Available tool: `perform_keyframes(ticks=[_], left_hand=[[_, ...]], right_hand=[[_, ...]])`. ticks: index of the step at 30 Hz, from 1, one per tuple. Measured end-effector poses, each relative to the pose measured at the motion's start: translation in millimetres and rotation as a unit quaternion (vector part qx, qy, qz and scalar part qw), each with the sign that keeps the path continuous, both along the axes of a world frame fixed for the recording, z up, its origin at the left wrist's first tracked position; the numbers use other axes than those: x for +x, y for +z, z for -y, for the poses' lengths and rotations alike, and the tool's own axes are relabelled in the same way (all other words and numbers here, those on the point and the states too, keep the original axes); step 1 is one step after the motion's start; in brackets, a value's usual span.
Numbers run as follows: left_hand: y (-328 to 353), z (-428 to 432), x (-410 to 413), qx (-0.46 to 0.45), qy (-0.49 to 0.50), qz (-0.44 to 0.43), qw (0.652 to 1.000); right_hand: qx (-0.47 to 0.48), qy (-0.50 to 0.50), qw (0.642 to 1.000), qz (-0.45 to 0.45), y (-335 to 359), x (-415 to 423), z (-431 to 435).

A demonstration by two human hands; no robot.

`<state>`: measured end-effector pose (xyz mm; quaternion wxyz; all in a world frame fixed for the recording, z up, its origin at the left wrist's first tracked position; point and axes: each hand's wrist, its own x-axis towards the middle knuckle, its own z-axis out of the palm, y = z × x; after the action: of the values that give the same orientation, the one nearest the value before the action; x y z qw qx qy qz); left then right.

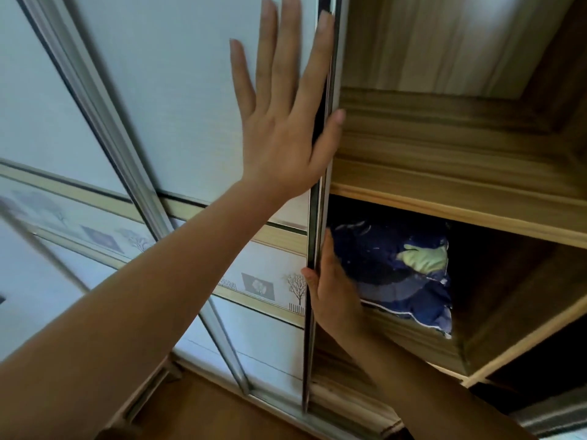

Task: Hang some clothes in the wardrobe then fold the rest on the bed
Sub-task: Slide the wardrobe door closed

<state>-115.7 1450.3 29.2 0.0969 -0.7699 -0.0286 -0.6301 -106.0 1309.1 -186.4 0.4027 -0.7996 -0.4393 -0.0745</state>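
Hands (pixel 282 138) (pixel 332 290) on wardrobe door edge (pixel 314 217)

The sliding door (pixel 178 100) has a pale, matt panel with a fine, faintly woven-looking texture. Its metal edge strip (pixel 314 249) is polished and mirror-glossy. Left of that strip, a duller silvery metal rail (pixel 127 160) crosses the panel, and so does a smooth printed band (pixel 260 281) bordered in wood-look trim. Right of the strip, the shelf (pixel 444 185) is pale wood with streaky grain and a satin finish, and below it lies soft, rumpled blue cloth (pixel 397 274)
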Motion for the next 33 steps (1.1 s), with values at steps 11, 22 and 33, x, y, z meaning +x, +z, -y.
perform_keyframes(ticks=[11,22,33], left_hand=[[-5.5,-68.1,-31.4,-0.028,-0.023,-0.019,0.999],[-6.9,-110.9,-53.3,-0.045,-0.018,-0.034,0.998],[-5.3,-125.5,-79.3,-0.023,0.069,-0.053,0.996]], right_hand=[[-0.014,0.052,0.998,0.028,8.6,-22.5,-66.3],[-0.036,0.066,0.996,0.053,18.2,-37.3,-107.1],[-0.077,0.047,0.985,0.150,16.6,-41.1,-131.4]])
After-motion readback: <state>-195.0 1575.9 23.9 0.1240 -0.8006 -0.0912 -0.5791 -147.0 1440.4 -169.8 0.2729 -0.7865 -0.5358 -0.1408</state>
